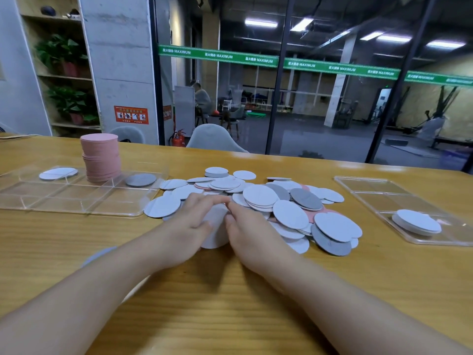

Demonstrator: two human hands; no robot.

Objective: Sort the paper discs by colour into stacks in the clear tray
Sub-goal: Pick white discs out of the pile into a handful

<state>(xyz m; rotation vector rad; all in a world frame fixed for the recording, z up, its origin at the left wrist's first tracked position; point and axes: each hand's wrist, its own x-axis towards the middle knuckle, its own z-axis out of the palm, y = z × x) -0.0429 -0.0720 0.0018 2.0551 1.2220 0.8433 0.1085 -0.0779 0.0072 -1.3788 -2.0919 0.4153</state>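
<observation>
A loose heap of white, grey and pink paper discs (289, 213) lies in the middle of the wooden table. My left hand (190, 219) and my right hand (245, 226) grip a small bundle of white discs (215, 226) between them at the heap's near left edge. The clear tray (76, 198) at the left holds a tall pink stack (101, 157), a few white discs (58, 173) and a grey disc (140, 179). A second clear tray (384, 196) at the right holds a low white stack (416, 222).
A white disc (98, 254) shows partly under my left forearm. Grey chairs (213, 138) stand behind the table's far edge, with a glass wall beyond. Bare wood stretches along the near side of the table.
</observation>
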